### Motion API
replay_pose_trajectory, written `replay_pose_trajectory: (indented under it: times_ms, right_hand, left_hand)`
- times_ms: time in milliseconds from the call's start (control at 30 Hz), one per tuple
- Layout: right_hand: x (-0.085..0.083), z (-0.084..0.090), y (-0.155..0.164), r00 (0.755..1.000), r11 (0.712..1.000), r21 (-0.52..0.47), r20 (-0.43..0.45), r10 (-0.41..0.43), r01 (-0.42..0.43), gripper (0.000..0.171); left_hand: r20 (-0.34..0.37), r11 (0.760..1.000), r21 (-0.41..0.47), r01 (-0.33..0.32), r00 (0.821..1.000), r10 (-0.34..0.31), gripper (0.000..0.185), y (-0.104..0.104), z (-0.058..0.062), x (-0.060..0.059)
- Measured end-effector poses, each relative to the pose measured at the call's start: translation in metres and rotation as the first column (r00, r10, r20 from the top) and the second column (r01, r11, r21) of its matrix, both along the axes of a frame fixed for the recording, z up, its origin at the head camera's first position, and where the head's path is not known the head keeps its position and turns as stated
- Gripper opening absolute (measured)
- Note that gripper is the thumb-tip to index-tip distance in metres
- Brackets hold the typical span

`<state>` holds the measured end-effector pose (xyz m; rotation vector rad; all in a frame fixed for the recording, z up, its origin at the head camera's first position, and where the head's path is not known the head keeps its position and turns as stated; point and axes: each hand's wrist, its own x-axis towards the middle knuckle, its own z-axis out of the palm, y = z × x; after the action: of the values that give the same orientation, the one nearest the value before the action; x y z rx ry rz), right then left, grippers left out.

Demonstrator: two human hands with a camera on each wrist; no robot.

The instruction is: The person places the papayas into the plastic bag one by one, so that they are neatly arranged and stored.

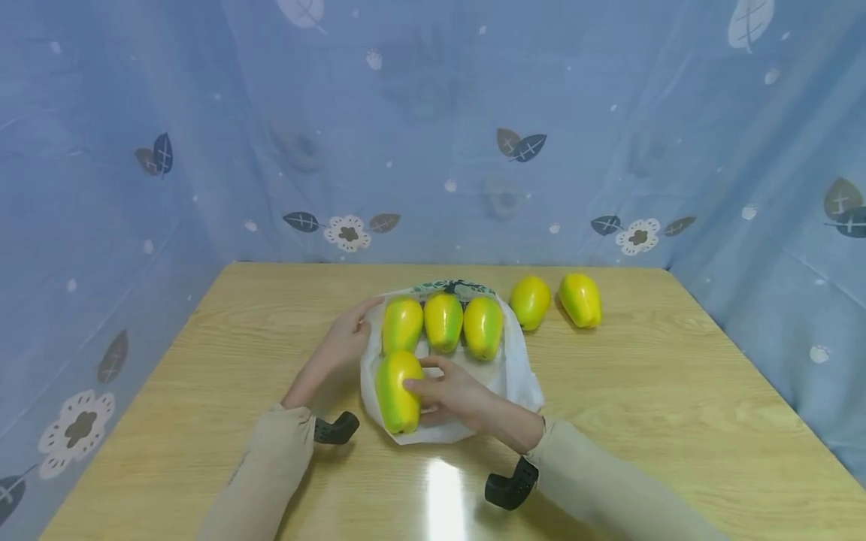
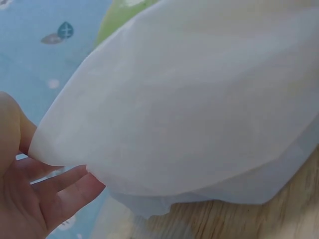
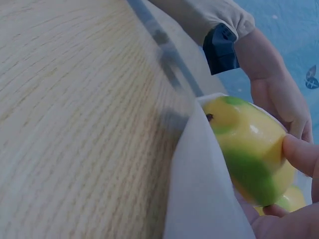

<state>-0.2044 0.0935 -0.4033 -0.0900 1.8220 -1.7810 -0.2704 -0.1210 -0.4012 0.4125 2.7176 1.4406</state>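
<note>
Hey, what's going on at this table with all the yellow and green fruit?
A person is handling mangoes on a white bag spread on the wooden table. The right hand grips one mango at the bag's near end, while the left hand holds the bag's left edge. Three more mangoes lie in a row on the bag, and two others sit on the table to the right.

I worked in a makeshift booth: blue leaf-printed curtains (image 1: 433, 128) hung close round my wooden table's (image 1: 676, 391) far edge.
</note>
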Motion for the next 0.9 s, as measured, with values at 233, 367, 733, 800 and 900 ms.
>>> replay_pose_trajectory:
  times_ms: [233,367,733,800,900]
  right_hand:
    - [-0.003,0.004,0.001,0.999,0.999,0.044,0.028,0.02,-0.021,0.066]
    - [-0.007,0.006,0.008,0.998,0.999,0.042,0.05,0.03,-0.032,0.067]
    - [-0.032,0.022,0.072,0.996,0.995,-0.052,0.028,0.09,-0.088,0.058]
    - [-0.038,0.025,0.086,0.999,0.996,-0.075,0.025,0.042,-0.04,0.057]
    - [-0.047,0.027,0.104,0.999,0.987,-0.158,0.043,-0.023,0.03,0.053]
  left_hand:
    - [-0.006,1.0,-0.003,-0.009,1.0,0.009,0.049,0.0,0.005,0.003]
    - [-0.016,1.0,-0.011,-0.006,1.0,0.006,0.049,-0.001,0.005,0.001]
    - [-0.031,1.0,-0.013,0.006,1.0,-0.006,0.049,-0.001,0.007,-0.003]
    - [-0.015,1.0,-0.001,0.008,1.0,-0.008,0.049,-0.001,0.007,-0.003]
    - [-0.013,1.0,0.001,0.007,1.0,-0.007,0.049,-0.004,0.005,-0.005]
